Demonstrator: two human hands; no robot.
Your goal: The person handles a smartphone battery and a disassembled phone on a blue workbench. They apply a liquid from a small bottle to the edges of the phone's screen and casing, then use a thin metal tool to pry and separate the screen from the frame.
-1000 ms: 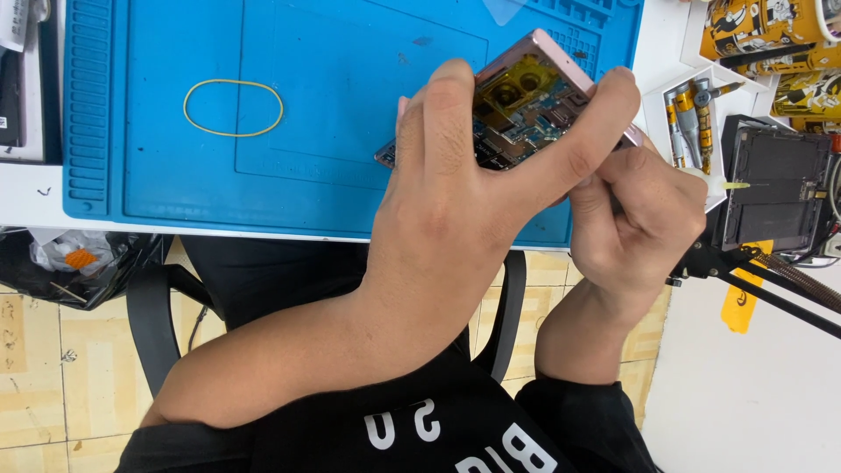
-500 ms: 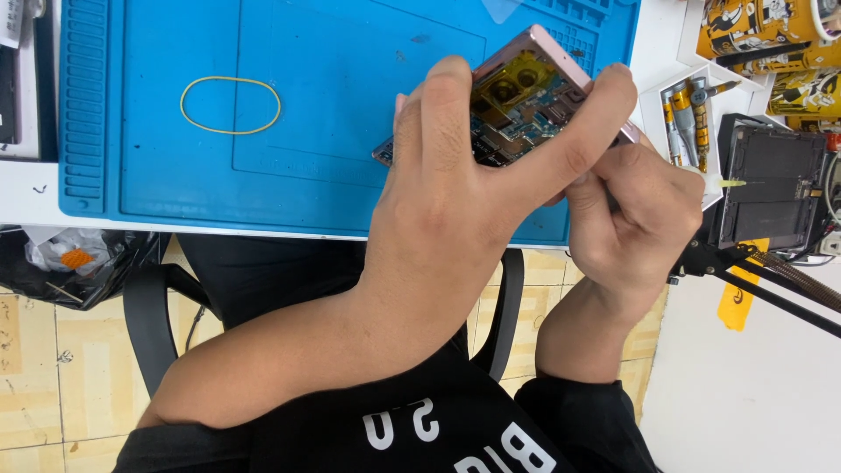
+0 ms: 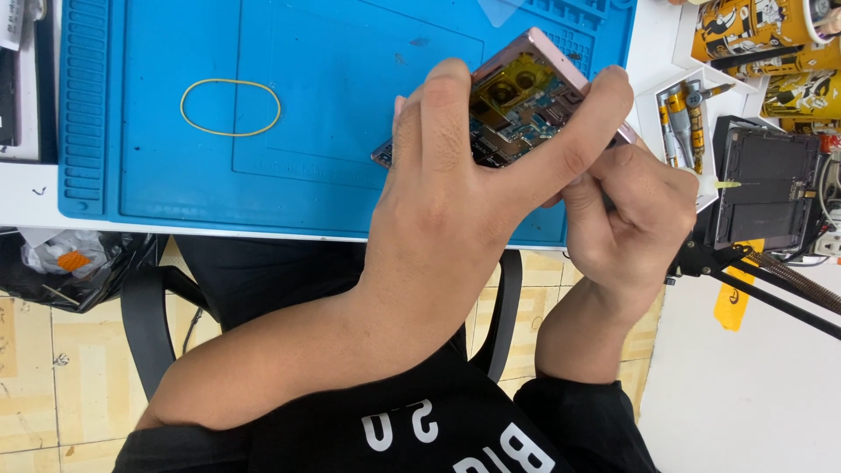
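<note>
The left hand point(image 3: 455, 210) grips an opened pink phone point(image 3: 517, 101) above the near right part of the blue mat point(image 3: 175, 184), fingers clamped across its edges, circuit boards showing; the right hand point(image 3: 626, 219) is curled shut just beside the phone's right edge, whether on a tool I cannot tell; a yellow rubber band point(image 3: 230, 107) lies on the mat, well left of the phone.

yellow printed packages point(image 3: 771, 35) top right; perhaps a dark screen panel point(image 3: 764, 188) below.
</note>
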